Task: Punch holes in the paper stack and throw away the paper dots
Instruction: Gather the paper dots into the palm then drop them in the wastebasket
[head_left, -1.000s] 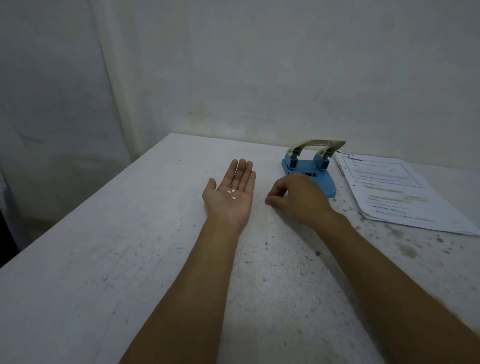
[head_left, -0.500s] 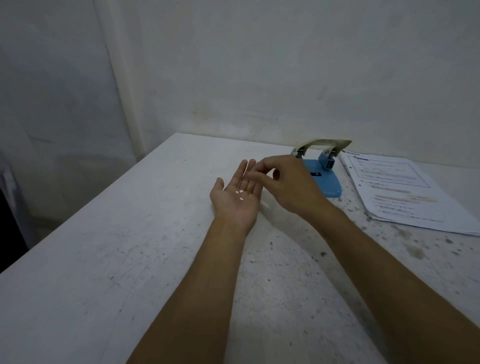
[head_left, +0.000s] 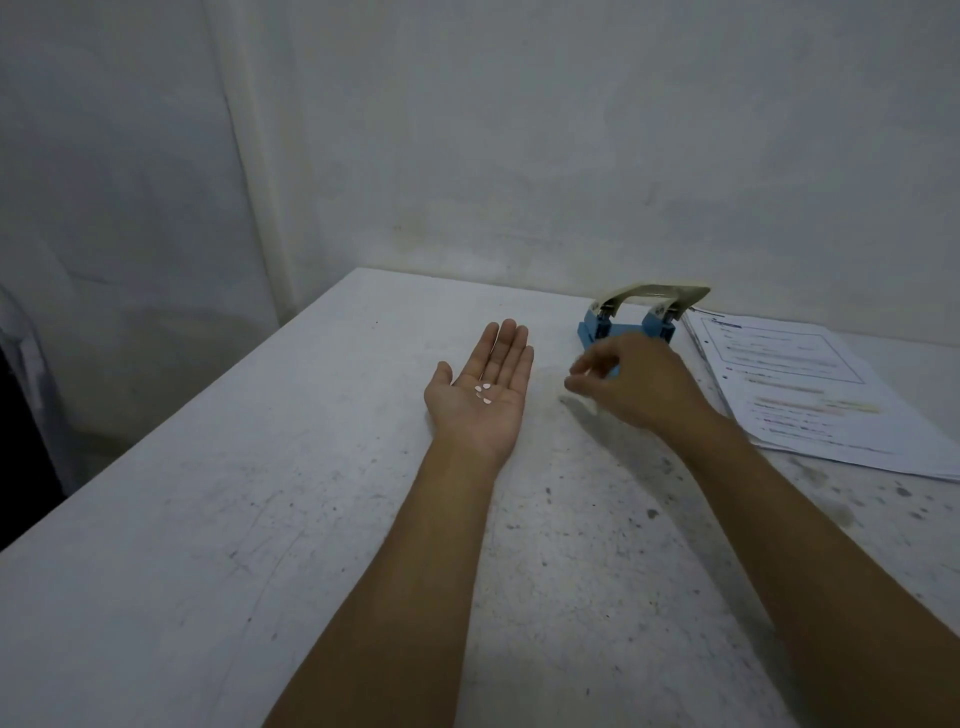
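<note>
My left hand (head_left: 470, 421) lies palm up and flat on the white table (head_left: 249, 519), fingers straight and together. Several small white paper dots (head_left: 483, 393) rest in the middle of its palm. My right hand (head_left: 641, 387) hovers just right of it, blurred, fingers loosely curled, thumb and forefinger a little apart with nothing seen between them. It partly covers the blue hole punch (head_left: 597, 328), whose cream lever stands raised. The printed paper stack (head_left: 800, 400) lies flat to the right of the punch, with a punched hole showing near its left edge.
The table stands in a corner: a wall runs along its far edge behind the punch, and another wall is on the left. The table's left edge drops off to a dark gap. Its surface is scuffed and speckled.
My right hand, which was over the left fingertips half a second ago, has pulled back to the right toward the punch. The left hand stays flat with the dots in its palm.
</note>
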